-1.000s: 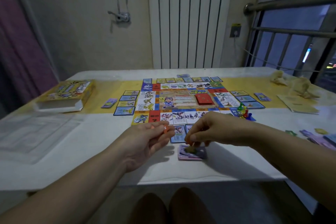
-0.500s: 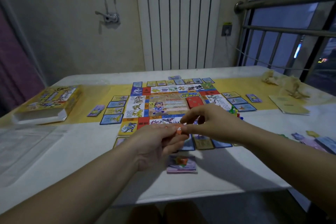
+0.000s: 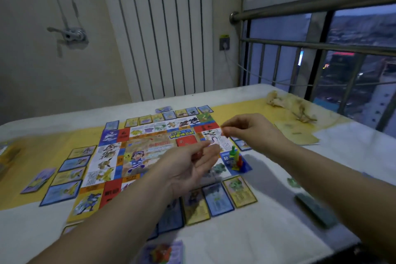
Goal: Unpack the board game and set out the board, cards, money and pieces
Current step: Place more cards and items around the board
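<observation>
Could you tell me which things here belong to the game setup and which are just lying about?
Job: game board, cards around it, pawns, red deck, purple notes, small piece in right hand.
Lying about: crumpled paper, radiator, window rail.

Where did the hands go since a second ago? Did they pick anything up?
The right hand rose from the near purple card stack, met the left hand, then moved out over the colourful paper game board, pinching a tiny piece. The left hand opened palm-up, carrying a small red piece. Board, laid-out cards and colourful plastic pawns stayed put.
</observation>
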The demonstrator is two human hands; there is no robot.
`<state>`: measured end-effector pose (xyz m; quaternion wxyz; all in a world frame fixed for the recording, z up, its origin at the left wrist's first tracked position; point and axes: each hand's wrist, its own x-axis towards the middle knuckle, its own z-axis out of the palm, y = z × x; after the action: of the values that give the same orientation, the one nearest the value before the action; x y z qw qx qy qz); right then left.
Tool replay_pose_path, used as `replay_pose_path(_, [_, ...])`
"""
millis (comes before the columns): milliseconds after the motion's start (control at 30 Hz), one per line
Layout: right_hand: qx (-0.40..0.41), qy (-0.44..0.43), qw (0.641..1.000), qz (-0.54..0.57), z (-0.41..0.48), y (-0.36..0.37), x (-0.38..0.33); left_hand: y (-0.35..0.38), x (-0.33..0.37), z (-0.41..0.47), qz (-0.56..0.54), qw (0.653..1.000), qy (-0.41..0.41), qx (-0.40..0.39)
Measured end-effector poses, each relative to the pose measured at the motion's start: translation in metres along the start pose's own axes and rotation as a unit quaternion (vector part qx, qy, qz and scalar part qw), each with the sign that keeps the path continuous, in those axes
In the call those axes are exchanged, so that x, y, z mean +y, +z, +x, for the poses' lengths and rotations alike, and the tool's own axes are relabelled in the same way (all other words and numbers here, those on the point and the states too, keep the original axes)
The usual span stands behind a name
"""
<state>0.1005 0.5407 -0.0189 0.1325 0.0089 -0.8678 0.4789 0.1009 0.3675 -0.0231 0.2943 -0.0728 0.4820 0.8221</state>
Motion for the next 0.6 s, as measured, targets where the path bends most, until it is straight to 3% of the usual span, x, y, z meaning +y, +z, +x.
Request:
replay_pose_path(167, [0.100,0.092,0.984,-0.112,0.055,-0.043,0.065,0.015,0.007,0.031,-0.014,1.000,-0.004,-0.012])
replay_pose_path(333, [0.120,0.157,0.959,-0.204,0.086,-0.053,0.113,0.021,0.010,0.046,0.003,1.000,0.014,-0.025])
replay_pose_path(433, [0.142,0.142,0.956,-0.213,0.090,-0.048,0.109,0.014,0.011,0.052,0.032,0.999,0.028,-0.025])
replay_pose_path(533, [0.082,0.081,0.990,-0.082,0.081,-0.030,0.070,0.004,0.015,0.055,0.065,0.997,0.049,-0.014])
replay_pose_path(600, [-0.020,0.064,0.997,-0.033,0.069,-0.013,0.036,-0.004,0.018,0.054,0.114,0.991,0.070,-0.012])
